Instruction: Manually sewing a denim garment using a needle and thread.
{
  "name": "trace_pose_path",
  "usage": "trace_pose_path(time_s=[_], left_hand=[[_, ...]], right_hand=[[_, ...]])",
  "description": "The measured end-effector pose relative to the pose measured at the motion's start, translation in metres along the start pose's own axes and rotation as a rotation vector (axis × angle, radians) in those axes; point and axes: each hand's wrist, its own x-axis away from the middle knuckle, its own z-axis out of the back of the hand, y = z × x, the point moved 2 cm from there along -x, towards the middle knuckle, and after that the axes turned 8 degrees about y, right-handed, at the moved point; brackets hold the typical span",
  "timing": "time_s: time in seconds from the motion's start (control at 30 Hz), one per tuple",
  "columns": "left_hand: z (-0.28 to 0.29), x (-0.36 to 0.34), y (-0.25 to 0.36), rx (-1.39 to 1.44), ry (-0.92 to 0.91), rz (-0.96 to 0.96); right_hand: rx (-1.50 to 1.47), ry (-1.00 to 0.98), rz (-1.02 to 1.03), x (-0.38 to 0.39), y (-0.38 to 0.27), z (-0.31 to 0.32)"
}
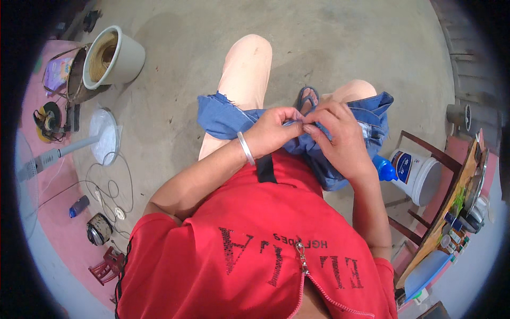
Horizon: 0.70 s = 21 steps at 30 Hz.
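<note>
Blue denim trousers (220,119) with a frayed edge lie bunched across my lap, spreading over both thighs. My left hand (271,127), with a silver bangle (246,148) at the wrist, has thumb and forefinger pinched together above the denim. Close against its fingertips, my right hand (340,135) is closed in a pinch too, its fingers bent and pointing left. Whatever lies between the fingertips is too small or hidden to make out. A black strip (266,169) rests on the red top below my left hand.
At the left stand a grey bucket (130,56), a white fan base (103,138) with a loose cord, and a small red stool (109,265). On the right are a white bucket (425,183), a blue bottle (384,169) and a wooden table (425,255) crowded with containers.
</note>
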Motion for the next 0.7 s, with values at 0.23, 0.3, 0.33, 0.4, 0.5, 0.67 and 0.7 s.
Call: trace_pose_path(time_s=[0.23, 0.3, 0.33, 0.4, 0.5, 0.67, 0.7], left_hand=[[0.001, 0.008, 0.008, -0.042, -0.17, 0.019], [0.0, 0.01, 0.015, -0.113, -0.151, -0.004], [-0.002, 0.011, 0.015, -0.113, -0.152, -0.004], [-0.005, 0.011, 0.018, -0.22, -0.027, -0.156], [-0.005, 0.004, 0.001, -0.558, 0.046, -0.633], [0.003, 0.008, 0.009, -0.121, 0.066, -0.354], [0.008, 0.009, 0.01, -0.033, 0.03, -0.134]], right_hand=[[0.012, -0.129, 0.182, -0.006, -0.001, -0.004], [-0.011, -0.11, 0.224, -0.008, -0.001, -0.004], [-0.035, -0.091, 0.267, -0.008, -0.002, -0.005], [-0.077, -0.048, 0.295, -0.011, -0.007, -0.006], [-0.175, 0.058, 0.386, -0.023, -0.032, -0.009], [-0.988, 0.087, -0.314, -0.017, -0.03, -0.003], [-1.104, 0.072, -0.436, -0.015, -0.022, 0.009]])
